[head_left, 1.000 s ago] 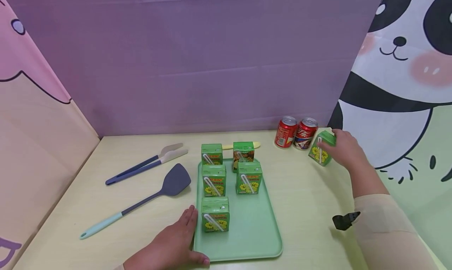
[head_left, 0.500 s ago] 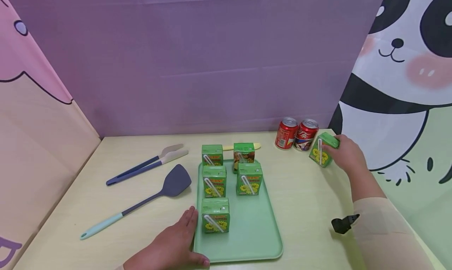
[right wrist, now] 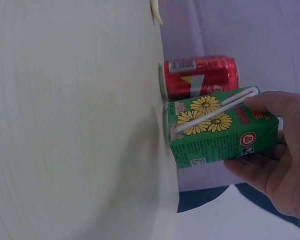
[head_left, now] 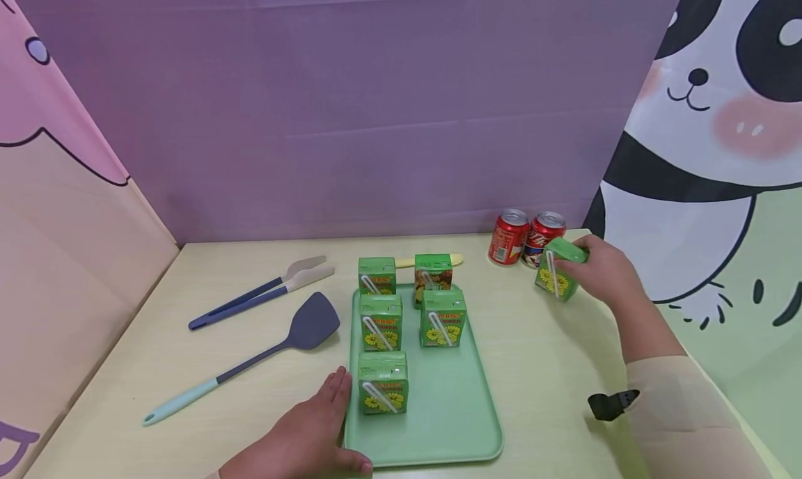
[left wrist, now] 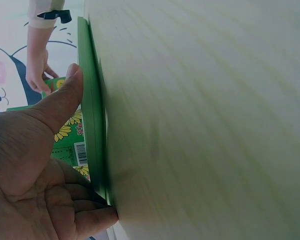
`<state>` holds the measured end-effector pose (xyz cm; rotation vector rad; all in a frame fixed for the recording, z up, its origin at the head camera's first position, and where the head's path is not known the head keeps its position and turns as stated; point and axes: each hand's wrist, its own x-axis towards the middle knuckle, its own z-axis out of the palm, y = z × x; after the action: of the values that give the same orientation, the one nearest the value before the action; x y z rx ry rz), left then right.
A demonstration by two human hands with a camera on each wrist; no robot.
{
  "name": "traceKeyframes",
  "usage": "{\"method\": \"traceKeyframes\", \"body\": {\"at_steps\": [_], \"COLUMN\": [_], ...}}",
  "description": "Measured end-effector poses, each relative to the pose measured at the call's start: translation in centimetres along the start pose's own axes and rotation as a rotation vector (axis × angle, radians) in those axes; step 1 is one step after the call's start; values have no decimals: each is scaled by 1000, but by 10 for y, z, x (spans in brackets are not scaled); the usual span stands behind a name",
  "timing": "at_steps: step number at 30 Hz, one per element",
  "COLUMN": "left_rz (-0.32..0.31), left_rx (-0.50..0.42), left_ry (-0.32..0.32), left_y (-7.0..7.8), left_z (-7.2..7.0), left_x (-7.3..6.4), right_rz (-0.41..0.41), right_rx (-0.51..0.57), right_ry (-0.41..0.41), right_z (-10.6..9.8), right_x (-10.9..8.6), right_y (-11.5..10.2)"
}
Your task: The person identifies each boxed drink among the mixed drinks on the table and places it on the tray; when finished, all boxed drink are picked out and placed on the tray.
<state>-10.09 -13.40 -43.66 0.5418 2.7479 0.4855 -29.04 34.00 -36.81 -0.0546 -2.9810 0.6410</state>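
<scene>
My right hand [head_left: 604,270] grips a green juice box [head_left: 557,273] by its upper part, thumb on the straw side. In the right wrist view this juice box [right wrist: 215,125] has yellow flowers and a white straw, and it hides part of a red can [right wrist: 202,76]. At the near left corner of the green tray [head_left: 447,409], my left hand [head_left: 307,423] rests against the rim with fingers extended. The left wrist view shows its thumb and fingers along the tray's edge [left wrist: 92,110]. Several green juice boxes [head_left: 382,385] stand in two columns on the tray's left and far parts.
Two red cans [head_left: 509,237] stand at the back right, close to the held box. Left of the tray lie a spatula [head_left: 307,322] and blue-handled tongs [head_left: 250,301]. A yellow utensil [head_left: 456,259] lies behind the tray, partly hidden. A purple cloth [head_left: 351,117] hangs behind the table.
My right hand has moved slightly left with the juice box, which now overlaps the right can in the head view. The left hand and tray stay in place.
</scene>
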Motion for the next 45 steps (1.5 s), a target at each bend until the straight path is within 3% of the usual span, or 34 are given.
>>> {"method": "traceKeyframes", "body": {"at_steps": [12,28,36,45], "left_rz": [-5,-15,-23,-19], "left_rx": [-10,-10,-1,-8], "left_ry": [-5,-18,-26,-20], "left_y": [0,2,3,2], "left_z": [1,-2,-3,-2], "left_x": [0,0,0,0], "right_rz": [-182,-405,-449,-537], "right_rx": [-27,-50,-63,-96], "right_ry": [-85,-213,-301,-335], "right_z": [-8,-15,-11,7], "right_x": [-17,-67,-90,-113], "right_y": [-47,-100,-121,-138]}}
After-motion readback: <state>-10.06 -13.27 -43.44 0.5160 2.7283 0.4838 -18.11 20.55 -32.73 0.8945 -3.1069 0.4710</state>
